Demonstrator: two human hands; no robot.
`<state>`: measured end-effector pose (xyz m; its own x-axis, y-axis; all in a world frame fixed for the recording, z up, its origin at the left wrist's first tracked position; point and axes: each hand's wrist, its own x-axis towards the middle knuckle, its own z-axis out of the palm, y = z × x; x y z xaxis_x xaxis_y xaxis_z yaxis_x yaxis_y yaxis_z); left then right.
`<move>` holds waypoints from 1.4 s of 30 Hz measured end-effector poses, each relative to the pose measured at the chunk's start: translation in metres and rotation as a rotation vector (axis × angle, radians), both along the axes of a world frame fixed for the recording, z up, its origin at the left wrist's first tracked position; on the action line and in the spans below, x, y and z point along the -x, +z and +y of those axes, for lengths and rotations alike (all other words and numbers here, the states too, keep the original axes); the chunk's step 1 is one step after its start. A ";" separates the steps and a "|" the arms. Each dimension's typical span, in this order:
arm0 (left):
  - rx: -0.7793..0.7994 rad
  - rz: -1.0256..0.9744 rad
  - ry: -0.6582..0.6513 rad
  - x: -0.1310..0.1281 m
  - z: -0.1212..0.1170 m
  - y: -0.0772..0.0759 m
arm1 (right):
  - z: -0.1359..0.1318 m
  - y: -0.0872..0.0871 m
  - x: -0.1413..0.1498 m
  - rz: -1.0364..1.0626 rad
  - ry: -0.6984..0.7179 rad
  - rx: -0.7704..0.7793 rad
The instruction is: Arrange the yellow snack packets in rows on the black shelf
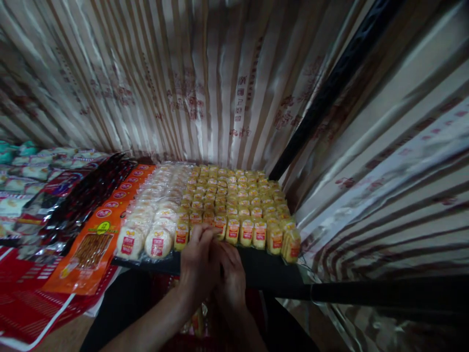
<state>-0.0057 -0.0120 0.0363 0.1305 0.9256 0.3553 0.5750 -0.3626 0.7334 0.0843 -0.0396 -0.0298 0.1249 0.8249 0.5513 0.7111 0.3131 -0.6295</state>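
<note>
My left hand [200, 256] and my right hand [230, 269] are together at the shelf's front edge, fingers curled in and touching. Whatever they grip is mostly hidden behind the fingers. Just beyond them stand rows of small yellow wrapped snack packets [233, 230] with red and orange labels, and my fingers overlap the front row. To the left are two rows of round white wrapped rice crackers [158, 241] with red labels. Below my forearms, more wrapped yellow packets [199, 320] show partly.
Orange snack bags [91, 254] and dark glossy bags [78, 195] lie left, with white packs [22, 171] beyond. A red crate or bag [25, 288] is at lower left. Striped plastic curtain [205, 83] hangs behind and right; a black post [330, 83] slants by the shelf's [271, 269] corner.
</note>
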 end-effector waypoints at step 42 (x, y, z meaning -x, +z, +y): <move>0.650 -0.645 -0.304 -0.059 0.026 -0.026 | -0.027 0.041 -0.020 -0.004 -0.099 -0.227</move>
